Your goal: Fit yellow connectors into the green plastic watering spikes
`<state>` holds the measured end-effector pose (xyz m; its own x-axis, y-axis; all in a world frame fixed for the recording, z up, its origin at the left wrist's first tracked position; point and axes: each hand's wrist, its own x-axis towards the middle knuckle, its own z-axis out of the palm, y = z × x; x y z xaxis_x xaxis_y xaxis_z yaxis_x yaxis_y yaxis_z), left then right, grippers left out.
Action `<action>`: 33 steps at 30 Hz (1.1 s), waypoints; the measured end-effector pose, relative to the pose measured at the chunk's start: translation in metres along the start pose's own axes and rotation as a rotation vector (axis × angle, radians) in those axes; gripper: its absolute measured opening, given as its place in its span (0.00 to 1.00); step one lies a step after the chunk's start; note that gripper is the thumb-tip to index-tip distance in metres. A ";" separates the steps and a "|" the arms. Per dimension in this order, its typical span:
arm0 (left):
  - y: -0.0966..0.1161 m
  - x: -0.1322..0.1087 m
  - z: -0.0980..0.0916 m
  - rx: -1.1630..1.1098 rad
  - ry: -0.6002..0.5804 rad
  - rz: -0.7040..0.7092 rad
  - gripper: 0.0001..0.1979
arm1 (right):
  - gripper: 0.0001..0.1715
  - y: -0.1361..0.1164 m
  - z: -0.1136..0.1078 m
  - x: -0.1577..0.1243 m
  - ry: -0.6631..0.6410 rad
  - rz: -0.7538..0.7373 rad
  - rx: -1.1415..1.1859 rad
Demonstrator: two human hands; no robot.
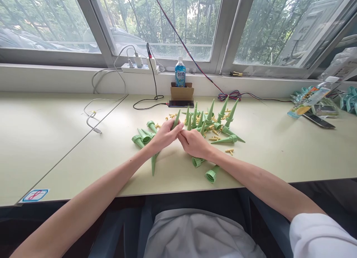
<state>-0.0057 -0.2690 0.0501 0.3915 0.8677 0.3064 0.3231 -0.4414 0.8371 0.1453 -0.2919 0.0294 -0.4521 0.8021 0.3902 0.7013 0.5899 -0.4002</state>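
A green plastic plant watering spike [176, 119] points up out of my left hand [165, 135], whose fingers are wrapped round it. My right hand [194, 142] meets the left at the fingertips, its fingers closed; what they pinch, if anything, is hidden. Several like spikes lie left of my hands, one a threaded cap end [137, 139]. Behind and right of my right hand, more spikes stand upright, such as a tall spike [231, 114], among small yellow T-shaped valves [230, 150]. Two lie by my right forearm, including an open-ended spike [211, 175].
A phone [181, 103] leans at a cardboard box [182, 91], with a blue bottle [180, 73] behind. Cables [95, 120] and a power strip [136, 67] are at the back left. A second bottle [309, 101] and phone [318, 120] lie at the right.
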 end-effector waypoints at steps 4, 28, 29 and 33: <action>0.001 -0.001 0.000 -0.020 -0.008 -0.018 0.16 | 0.19 0.000 0.000 0.000 0.001 -0.007 0.016; 0.002 0.000 0.001 0.096 -0.008 0.047 0.19 | 0.18 0.002 -0.002 -0.001 -0.007 -0.042 0.096; 0.003 0.000 0.001 0.094 -0.010 0.049 0.19 | 0.18 0.002 -0.002 -0.001 -0.004 -0.045 0.106; 0.004 -0.001 0.001 0.086 -0.014 0.061 0.16 | 0.19 0.004 -0.001 -0.001 0.008 -0.037 0.116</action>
<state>-0.0042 -0.2716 0.0525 0.4240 0.8359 0.3487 0.3708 -0.5114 0.7752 0.1487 -0.2905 0.0281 -0.4718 0.7792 0.4126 0.6157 0.6261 -0.4784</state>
